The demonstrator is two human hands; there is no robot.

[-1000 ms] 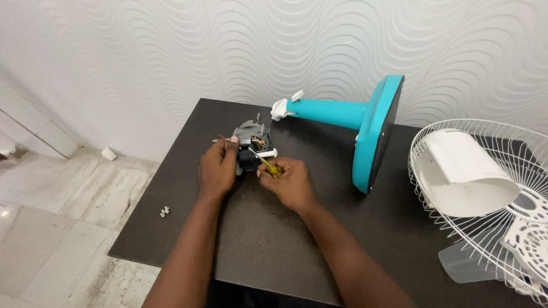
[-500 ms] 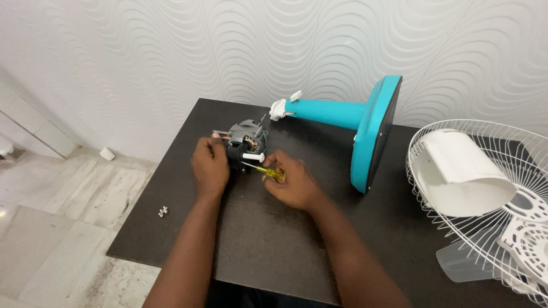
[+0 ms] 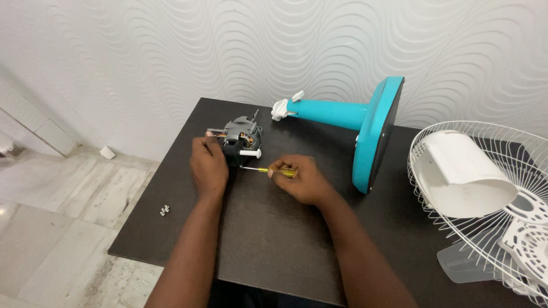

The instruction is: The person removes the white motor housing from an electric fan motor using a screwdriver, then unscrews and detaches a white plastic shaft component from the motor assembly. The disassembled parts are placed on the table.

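Observation:
A small grey fan motor with copper windings and a white knob sits on the dark table. My left hand grips the motor's left side and steadies it. My right hand holds a yellow-handled screwdriver lying almost level, its metal tip touching the motor's lower right side under the white knob.
A teal fan stand and base lies on its side behind the motor. A white wire fan guard with a white motor cover rests at the right. Two small screws lie near the table's left edge. Tiled floor lies to the left.
The screwdriver has dropped from a slant on top of the motor to a level pose at its lower right side. My right hand drew back to the right. The left hand stayed on the motor.

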